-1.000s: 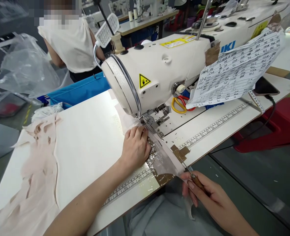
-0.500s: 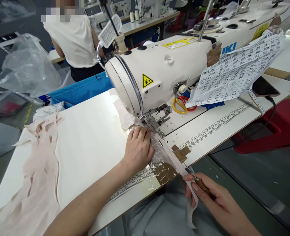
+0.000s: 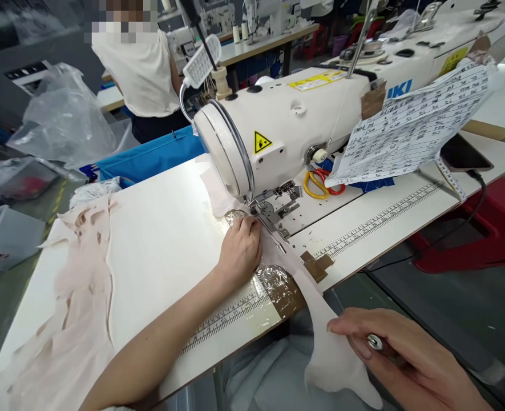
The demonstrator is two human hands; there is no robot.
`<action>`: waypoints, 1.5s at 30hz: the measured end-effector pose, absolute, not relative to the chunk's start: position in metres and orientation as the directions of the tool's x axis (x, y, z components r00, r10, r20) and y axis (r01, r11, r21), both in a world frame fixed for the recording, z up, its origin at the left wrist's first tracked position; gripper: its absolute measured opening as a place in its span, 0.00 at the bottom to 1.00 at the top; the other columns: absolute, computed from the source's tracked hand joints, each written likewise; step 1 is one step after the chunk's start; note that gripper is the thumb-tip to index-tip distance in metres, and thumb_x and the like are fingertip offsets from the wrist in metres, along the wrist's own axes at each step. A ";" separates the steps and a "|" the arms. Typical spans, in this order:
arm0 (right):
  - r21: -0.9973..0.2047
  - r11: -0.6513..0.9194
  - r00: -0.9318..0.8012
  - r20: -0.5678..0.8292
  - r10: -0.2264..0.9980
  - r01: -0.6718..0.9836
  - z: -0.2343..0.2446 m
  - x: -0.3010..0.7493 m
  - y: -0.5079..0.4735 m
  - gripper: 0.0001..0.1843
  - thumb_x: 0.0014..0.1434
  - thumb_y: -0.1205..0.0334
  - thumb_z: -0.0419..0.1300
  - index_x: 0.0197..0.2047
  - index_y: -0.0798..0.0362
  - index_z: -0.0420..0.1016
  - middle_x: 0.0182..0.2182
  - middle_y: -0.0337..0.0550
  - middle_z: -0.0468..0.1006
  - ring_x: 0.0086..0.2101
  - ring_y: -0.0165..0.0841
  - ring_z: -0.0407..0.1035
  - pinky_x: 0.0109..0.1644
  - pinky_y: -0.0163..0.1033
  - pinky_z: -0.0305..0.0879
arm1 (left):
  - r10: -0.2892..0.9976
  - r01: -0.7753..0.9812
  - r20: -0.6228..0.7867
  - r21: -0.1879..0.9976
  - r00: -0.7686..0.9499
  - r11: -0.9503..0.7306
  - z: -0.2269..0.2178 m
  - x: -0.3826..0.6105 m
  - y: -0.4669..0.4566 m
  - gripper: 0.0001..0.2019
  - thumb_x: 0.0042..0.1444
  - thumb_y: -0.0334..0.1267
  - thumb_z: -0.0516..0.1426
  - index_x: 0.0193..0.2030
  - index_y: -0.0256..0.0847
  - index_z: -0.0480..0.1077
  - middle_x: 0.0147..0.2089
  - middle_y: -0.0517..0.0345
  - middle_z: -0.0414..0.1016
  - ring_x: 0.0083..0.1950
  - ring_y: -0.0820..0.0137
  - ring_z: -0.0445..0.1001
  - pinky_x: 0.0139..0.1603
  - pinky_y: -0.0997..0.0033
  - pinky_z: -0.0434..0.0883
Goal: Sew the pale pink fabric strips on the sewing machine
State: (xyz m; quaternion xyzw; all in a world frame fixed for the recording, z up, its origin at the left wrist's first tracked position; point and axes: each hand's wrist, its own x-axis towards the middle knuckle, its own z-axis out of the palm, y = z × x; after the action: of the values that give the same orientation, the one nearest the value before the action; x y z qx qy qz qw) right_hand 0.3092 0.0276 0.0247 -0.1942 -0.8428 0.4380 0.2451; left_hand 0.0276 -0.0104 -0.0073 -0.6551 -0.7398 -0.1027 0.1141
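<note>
A: In the head view, where is the pale cloth (image 3: 324,325)?
B: It runs from beneath the foot of the white sewing machine (image 3: 278,123), over a glossy brown patch (image 3: 290,299) on the table (image 3: 162,228), and past the table's front edge, its broad free end hanging above the person's lap.

A: And the left hand (image 3: 240,251)?
B: It lies palm down just beside the foot, fingers bent and close together, their tips on the cloth. Whether any cloth is pinched beneath them cannot be told.

A: The right hand (image 3: 391,348)?
B: It is beyond the table's front edge, fingers curled nearly closed around a tool (image 3: 375,342), whose rounded metal end shows between them. The forefinger's tip meets the cloth's edge; whether it grips the cloth cannot be told.

A: What surrounds the work?
B: Loose pale pieces (image 3: 83,274) spread along the table's far left side. Scissors (image 3: 315,185) with yellow and red handles lie beside the machine. A handwritten sheet (image 3: 410,125) hangs tilted in front of the machine's arm, with a dark phone (image 3: 466,153) near its lower corner. A printed scale (image 3: 380,218) follows the table's front edge. Behind the machine stands a person in a white top (image 3: 136,74).
</note>
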 end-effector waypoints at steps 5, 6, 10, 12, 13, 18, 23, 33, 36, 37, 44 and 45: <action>-0.759 0.618 -0.866 0.436 0.245 -0.207 0.059 0.271 0.031 0.24 0.62 0.72 0.52 0.59 0.43 0.64 0.40 0.41 0.81 0.38 0.32 0.76 0.42 0.31 0.72 | 0.957 0.989 0.282 -0.103 -0.073 0.106 -0.012 0.014 -0.001 0.15 0.64 0.25 0.45 0.46 0.30 0.72 0.43 0.42 0.74 0.40 0.62 0.70 0.37 0.63 0.75; -0.748 0.614 -0.868 0.456 0.197 -0.253 0.062 0.265 0.030 0.23 0.63 0.71 0.51 0.59 0.45 0.63 0.39 0.41 0.81 0.36 0.31 0.76 0.40 0.31 0.72 | 0.961 0.988 0.268 -0.123 -0.061 0.097 -0.011 0.012 0.002 0.15 0.64 0.24 0.45 0.43 0.31 0.73 0.41 0.43 0.74 0.39 0.63 0.70 0.36 0.64 0.74; -0.726 0.644 -0.882 0.440 0.167 -0.241 0.056 0.252 0.023 0.17 0.67 0.68 0.47 0.56 0.49 0.63 0.35 0.40 0.81 0.33 0.31 0.76 0.37 0.33 0.70 | 0.938 0.991 0.326 -0.027 -0.114 0.129 -0.009 0.002 0.007 0.11 0.63 0.27 0.50 0.39 0.35 0.74 0.39 0.48 0.76 0.37 0.65 0.73 0.34 0.68 0.74; -0.726 0.679 -0.889 0.377 0.259 -0.110 0.046 0.249 0.024 0.16 0.68 0.68 0.44 0.55 0.50 0.64 0.35 0.40 0.81 0.33 0.33 0.76 0.37 0.35 0.69 | 0.902 0.980 0.387 0.126 -0.190 0.153 -0.011 -0.004 0.007 0.09 0.64 0.32 0.53 0.38 0.37 0.74 0.39 0.51 0.77 0.37 0.66 0.74 0.34 0.69 0.74; -0.731 0.682 -0.887 0.328 0.324 -0.021 0.040 0.247 0.027 0.16 0.68 0.68 0.43 0.54 0.51 0.65 0.34 0.40 0.80 0.32 0.34 0.76 0.35 0.36 0.68 | 0.886 0.967 0.407 0.204 -0.223 0.150 -0.011 -0.008 0.006 0.08 0.64 0.35 0.54 0.38 0.38 0.74 0.38 0.52 0.77 0.38 0.67 0.75 0.34 0.69 0.74; -0.671 0.655 -0.800 0.152 0.581 0.348 0.013 0.230 0.051 0.15 0.69 0.64 0.44 0.52 0.59 0.66 0.27 0.42 0.78 0.22 0.35 0.70 0.25 0.38 0.60 | 0.871 0.888 0.404 0.454 -0.278 0.073 -0.013 -0.021 0.004 0.08 0.61 0.39 0.56 0.35 0.41 0.74 0.38 0.56 0.79 0.38 0.67 0.77 0.37 0.69 0.74; -0.521 0.755 -0.760 0.273 0.589 0.398 -0.001 0.202 0.066 0.15 0.68 0.67 0.45 0.52 0.59 0.68 0.35 0.47 0.81 0.28 0.37 0.75 0.27 0.37 0.60 | 0.874 0.850 0.398 0.527 -0.278 0.030 -0.011 -0.022 0.004 0.09 0.60 0.41 0.55 0.34 0.42 0.74 0.37 0.55 0.79 0.40 0.66 0.77 0.39 0.67 0.74; -0.421 0.817 -0.788 0.304 0.536 0.394 -0.006 0.177 0.067 0.15 0.68 0.68 0.48 0.53 0.58 0.70 0.41 0.47 0.82 0.36 0.35 0.77 0.30 0.36 0.63 | 0.858 0.842 0.421 0.540 -0.294 0.024 -0.015 -0.023 0.005 0.08 0.60 0.41 0.55 0.32 0.42 0.71 0.35 0.57 0.77 0.37 0.68 0.75 0.36 0.69 0.71; -0.405 0.809 -0.791 0.268 0.550 0.426 -0.005 0.175 0.067 0.14 0.68 0.67 0.49 0.53 0.56 0.70 0.41 0.46 0.82 0.35 0.35 0.77 0.28 0.36 0.60 | 0.861 0.850 0.425 0.527 -0.279 0.015 -0.016 -0.023 0.006 0.07 0.61 0.41 0.54 0.34 0.43 0.70 0.35 0.57 0.76 0.36 0.69 0.74 0.35 0.69 0.70; -0.399 0.808 -0.793 0.257 0.553 0.434 -0.005 0.175 0.068 0.14 0.68 0.67 0.49 0.53 0.56 0.70 0.41 0.46 0.82 0.34 0.35 0.77 0.28 0.36 0.60 | 0.863 0.854 0.424 0.521 -0.276 0.017 -0.016 -0.022 0.006 0.07 0.61 0.41 0.54 0.34 0.43 0.70 0.35 0.57 0.76 0.36 0.69 0.73 0.35 0.69 0.70; -0.381 0.815 -0.798 0.254 0.546 0.437 -0.007 0.174 0.069 0.12 0.67 0.67 0.51 0.51 0.56 0.70 0.40 0.46 0.82 0.33 0.35 0.77 0.26 0.36 0.56 | 0.880 0.884 0.419 0.468 -0.225 0.004 -0.015 -0.023 0.008 0.05 0.61 0.40 0.54 0.37 0.43 0.69 0.36 0.56 0.75 0.38 0.67 0.73 0.38 0.67 0.70; -0.384 0.816 -0.800 0.255 0.543 0.431 -0.007 0.174 0.069 0.12 0.67 0.67 0.51 0.52 0.56 0.70 0.40 0.47 0.81 0.34 0.35 0.77 0.27 0.35 0.56 | 0.883 0.883 0.410 0.470 -0.229 0.011 -0.016 -0.023 0.008 0.05 0.60 0.39 0.54 0.37 0.43 0.70 0.37 0.56 0.76 0.38 0.67 0.73 0.38 0.67 0.70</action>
State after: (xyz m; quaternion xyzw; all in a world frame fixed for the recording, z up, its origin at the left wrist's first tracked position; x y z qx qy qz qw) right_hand 0.1745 0.0689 -0.0069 -0.2601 -0.9360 0.1552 0.1793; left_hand -0.0230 0.0079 -0.0157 -0.6208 -0.7109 -0.3305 0.0000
